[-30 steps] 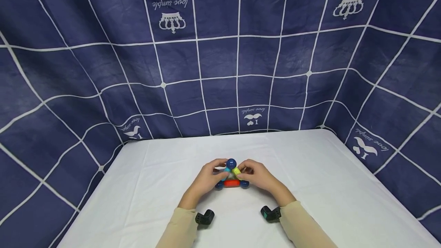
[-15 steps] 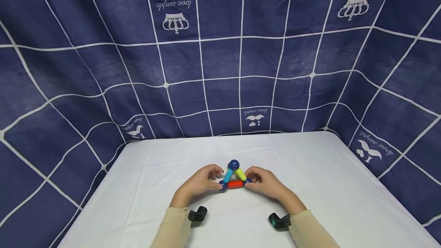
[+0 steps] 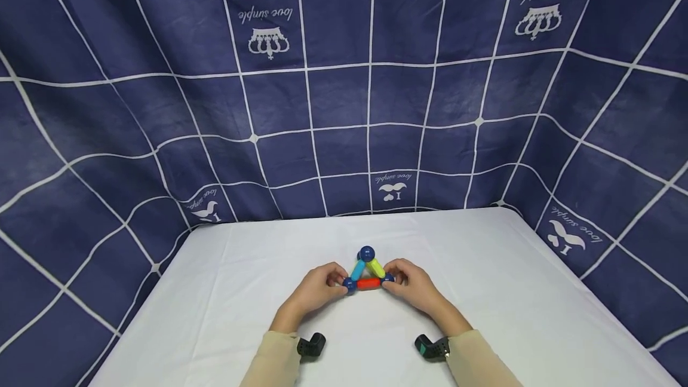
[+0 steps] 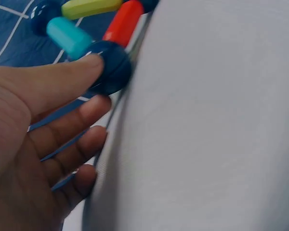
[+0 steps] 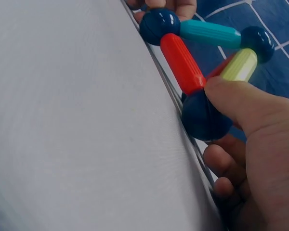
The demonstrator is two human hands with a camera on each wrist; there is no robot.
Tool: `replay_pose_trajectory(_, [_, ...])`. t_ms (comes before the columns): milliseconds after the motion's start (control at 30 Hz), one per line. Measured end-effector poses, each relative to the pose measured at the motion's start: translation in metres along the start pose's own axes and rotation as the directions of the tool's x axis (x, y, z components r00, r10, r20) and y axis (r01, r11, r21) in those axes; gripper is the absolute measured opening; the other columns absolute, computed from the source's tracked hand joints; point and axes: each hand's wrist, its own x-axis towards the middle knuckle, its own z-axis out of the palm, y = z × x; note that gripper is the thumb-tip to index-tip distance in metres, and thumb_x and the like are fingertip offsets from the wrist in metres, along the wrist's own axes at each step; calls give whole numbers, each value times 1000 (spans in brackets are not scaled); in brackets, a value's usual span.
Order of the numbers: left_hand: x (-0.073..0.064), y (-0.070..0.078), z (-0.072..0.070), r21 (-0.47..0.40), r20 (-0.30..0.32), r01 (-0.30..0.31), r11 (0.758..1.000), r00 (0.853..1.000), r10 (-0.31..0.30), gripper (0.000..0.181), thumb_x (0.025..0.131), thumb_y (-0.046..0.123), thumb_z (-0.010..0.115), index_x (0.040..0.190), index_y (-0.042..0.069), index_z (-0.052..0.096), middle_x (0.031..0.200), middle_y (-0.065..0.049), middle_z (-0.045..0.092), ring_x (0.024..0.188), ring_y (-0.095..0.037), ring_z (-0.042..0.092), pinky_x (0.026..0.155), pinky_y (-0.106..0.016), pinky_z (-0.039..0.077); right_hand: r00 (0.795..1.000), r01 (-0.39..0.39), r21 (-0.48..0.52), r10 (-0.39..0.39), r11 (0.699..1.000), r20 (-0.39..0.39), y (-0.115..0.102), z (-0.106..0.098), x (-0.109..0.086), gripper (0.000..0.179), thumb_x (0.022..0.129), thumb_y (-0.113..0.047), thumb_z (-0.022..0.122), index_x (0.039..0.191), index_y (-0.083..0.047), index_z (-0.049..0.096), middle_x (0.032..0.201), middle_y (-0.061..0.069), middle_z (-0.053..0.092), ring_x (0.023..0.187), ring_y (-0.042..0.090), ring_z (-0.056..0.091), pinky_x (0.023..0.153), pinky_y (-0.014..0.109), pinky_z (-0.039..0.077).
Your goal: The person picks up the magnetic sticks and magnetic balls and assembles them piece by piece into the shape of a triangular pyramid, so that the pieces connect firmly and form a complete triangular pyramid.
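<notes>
A triangle of magnetic rods and balls stands on the white table. Dark blue balls form its corners, with the top ball [image 3: 367,254] uppermost. Its base is a red rod [image 3: 368,283]; a light-blue rod [image 3: 358,270] and a yellow-green rod [image 3: 376,267] make the sides. My left hand [image 3: 315,287] pinches the lower left blue ball [image 4: 111,67], thumb on its near face. The lower right blue ball [image 5: 204,115] is held by my right hand [image 3: 416,285], its thumb across the rod ends. Behind, another red rod [image 5: 217,70] shows partly in the right wrist view.
A white cloth covers the table [image 3: 457,267]. Navy curtains [image 3: 338,100] with white grid lines rise behind it and along both sides. Each wrist wears a black camera mount, one on the left [image 3: 312,345] and one on the right [image 3: 432,347].
Both hands have come down from the light-blue and yellow-green side rods to the lower corner balls. Around the half-second mark they reached those balls, and the left fingers have since closed in.
</notes>
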Motion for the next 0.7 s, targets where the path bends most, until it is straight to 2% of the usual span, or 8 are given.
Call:
replay_pose_trajectory(233, [-2,-3,10,15,-69,14,1000,998,-13,22,85,17,78,105,15,69,92,0,67,78,-10,53,69,-22,42,998,-30,11,30,999,-49,-1,3,-2,27,82,-23,82,106,-22,70,94,-6,62,75,6,52,66,20,44])
replay_pose_trajectory(467, [2,-3,11,1,-91,-3,1000,996,3,22,86,18,77,106,15,68,93,3,68,78,-10,53,69,-22,42,997,-33,6,33,999,-72,1,1,1,26,82,-22,83,105,-22,71,94,-7,63,73,5,52,64,20,44])
replay_pose_trajectory(700, [2,-5,12,-22,-88,0,1000,996,-2,24,85,18,77,107,16,68,94,3,69,79,-9,54,70,-22,42,997,-40,8,41,999,-70,3,1,2,26,82,-22,83,105,-22,70,93,-7,63,73,5,51,64,21,43])
